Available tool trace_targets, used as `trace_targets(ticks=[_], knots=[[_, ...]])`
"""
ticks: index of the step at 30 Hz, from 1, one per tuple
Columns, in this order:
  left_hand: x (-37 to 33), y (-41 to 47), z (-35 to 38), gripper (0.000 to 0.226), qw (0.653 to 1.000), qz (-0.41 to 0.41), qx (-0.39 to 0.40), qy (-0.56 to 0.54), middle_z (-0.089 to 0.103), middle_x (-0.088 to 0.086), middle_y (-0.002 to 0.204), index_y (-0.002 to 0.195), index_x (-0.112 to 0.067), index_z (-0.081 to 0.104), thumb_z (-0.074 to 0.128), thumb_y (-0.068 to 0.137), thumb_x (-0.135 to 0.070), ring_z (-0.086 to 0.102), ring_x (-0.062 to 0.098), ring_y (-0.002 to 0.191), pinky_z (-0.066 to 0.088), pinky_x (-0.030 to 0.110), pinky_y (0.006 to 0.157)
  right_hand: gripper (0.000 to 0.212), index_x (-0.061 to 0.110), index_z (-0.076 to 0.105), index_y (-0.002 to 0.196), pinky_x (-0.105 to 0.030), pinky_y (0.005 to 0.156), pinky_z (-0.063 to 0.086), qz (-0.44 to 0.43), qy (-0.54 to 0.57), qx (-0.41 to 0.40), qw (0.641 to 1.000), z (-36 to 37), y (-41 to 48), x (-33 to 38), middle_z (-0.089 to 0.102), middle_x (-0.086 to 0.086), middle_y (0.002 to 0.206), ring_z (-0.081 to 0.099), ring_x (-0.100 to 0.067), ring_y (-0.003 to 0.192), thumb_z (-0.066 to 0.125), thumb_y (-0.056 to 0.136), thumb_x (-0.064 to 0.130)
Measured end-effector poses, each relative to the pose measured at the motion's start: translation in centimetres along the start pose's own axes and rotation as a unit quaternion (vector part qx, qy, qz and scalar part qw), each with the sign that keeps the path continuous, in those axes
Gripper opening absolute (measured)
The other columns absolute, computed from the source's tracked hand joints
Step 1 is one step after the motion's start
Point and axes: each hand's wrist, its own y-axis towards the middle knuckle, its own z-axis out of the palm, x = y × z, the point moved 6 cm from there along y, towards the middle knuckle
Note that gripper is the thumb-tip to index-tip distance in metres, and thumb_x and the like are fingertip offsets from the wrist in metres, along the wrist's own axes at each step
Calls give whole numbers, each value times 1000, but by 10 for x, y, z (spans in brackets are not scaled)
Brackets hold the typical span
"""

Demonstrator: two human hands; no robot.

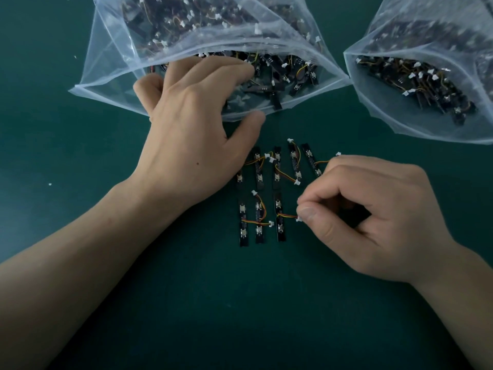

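Several narrow black circuit strips (pixel 277 166) with small buttons and red-yellow wires lie in two rows on the green mat (pixel 240 303). My right hand (pixel 373 217) pinches the white connector (pixel 298 218) on the wire of the lower right strip (pixel 279 217) between thumb and forefinger. My left hand (pixel 192 116) reaches into the mouth of a clear plastic bag (pixel 112 76) full of the same strips. Its fingers are spread over the parts inside and its thumb lies outside on the bag's lower lip. What its fingertips touch is hidden.
A second clear bag (pixel 378 113) of the same strips lies open at the upper right. Small white scraps (pixel 50 184) dot the mat at the left. The mat stretches bare toward the near edge.
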Motion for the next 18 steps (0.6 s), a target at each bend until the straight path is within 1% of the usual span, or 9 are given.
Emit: trace_targets(ticks=[3,7,9,10,11,12,13,16,18], knots=[[0,0,-4,37,1000,7,-22,-13,59,-24,131,131,-25,71,69,97,-41,53,14,131,22,35,101,16,10,73,78,-17,69,39,1,0,-7,1000,0,0,-1,62,9,74,53,-7,66,71,94,11],[-1,1,-11,17,997,18,-65,-39,62,-29,108,112,-29,78,72,97,-30,62,7,112,27,26,99,16,9,73,79,-17,69,40,3,-3,-13,1000,-1,0,-1,65,7,74,57,-8,67,70,95,12],[-3,0,-13,12,995,29,-73,-55,66,-25,103,107,-27,80,72,97,-25,66,9,104,35,30,101,16,9,73,79,-16,69,40,6,1,-14,1000,-1,0,-1,66,6,75,58,-8,68,71,95,11],[-4,0,-13,11,994,39,-72,-67,68,-22,102,105,-24,80,73,97,-22,67,11,101,42,35,103,16,9,73,79,-16,68,40,10,0,-17,1000,-1,0,-1,66,6,75,58,-8,68,70,95,11],[-6,0,-13,10,993,51,-71,-80,69,-18,102,104,-21,81,72,98,-18,69,13,97,49,39,100,17,9,73,79,-15,68,40,15,-3,-21,1000,-2,0,-1,66,6,74,58,-7,67,69,95,11],[-7,0,-13,10,992,61,-69,-90,70,-16,101,103,-17,81,72,98,-16,69,13,94,54,41,94,17,10,73,78,-15,67,39,19,-7,-28,999,-3,0,-2,66,6,74,58,-8,67,69,95,11],[-8,0,-13,9,991,67,-67,-99,70,-14,99,102,-15,80,72,98,-14,69,13,91,56,39,89,18,10,73,78,-15,66,39,24,-6,-34,999,-4,0,-2,65,6,73,58,-7,67,69,96,11],[-8,0,-12,7,988,81,-54,-121,69,-13,96,99,-13,79,73,97,-11,65,11,86,53,27,81,17,10,72,80,-15,65,40,45,4,-62,997,-9,1,-4,65,8,75,60,-8,69,68,96,11],[-13,-1,-10,5,984,117,-39,-127,71,-10,96,97,-11,79,74,97,-9,63,10,86,52,27,81,11,13,71,87,-14,65,40,53,4,-86,995,-13,1,-4,66,11,79,61,-8,70,69,97,14]])
